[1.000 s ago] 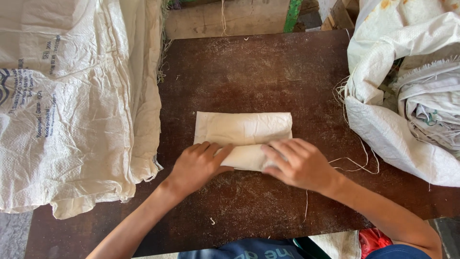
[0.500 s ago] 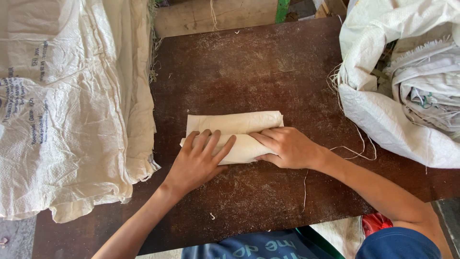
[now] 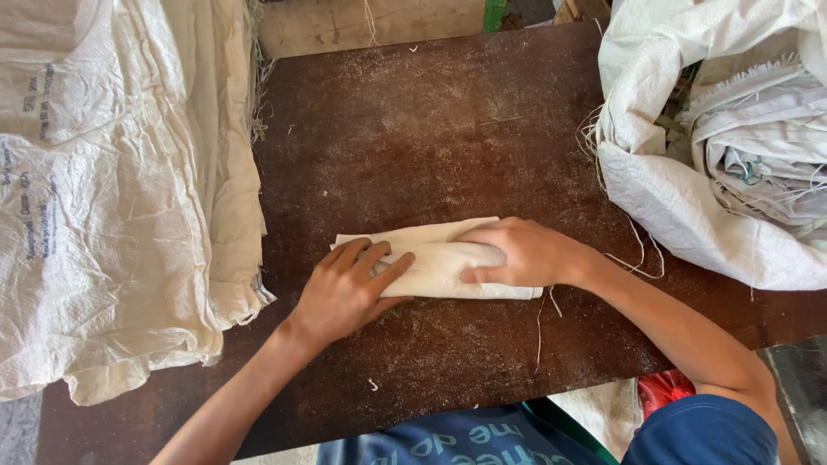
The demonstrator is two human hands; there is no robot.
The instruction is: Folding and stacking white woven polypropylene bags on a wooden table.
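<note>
A folded cream sack (image 3: 439, 263) lies near the middle of the dark brown table (image 3: 431, 120), pressed flat under both hands. The left hand (image 3: 345, 288) covers its left end with a spread, flat grip; the right hand (image 3: 525, 251) lies on its right half, fingers (image 3: 482, 274) curled over the near fold, pinching nothing

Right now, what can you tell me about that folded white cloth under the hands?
The folded cloth is cream-white and looks like woven sack material. It is folded into a long, narrow, flat bundle, lying crosswise near the middle of the dark brown wooden table. The left hand presses flat on its left end, and the right hand covers its right part. Loose threads trail from its right end.
</note>
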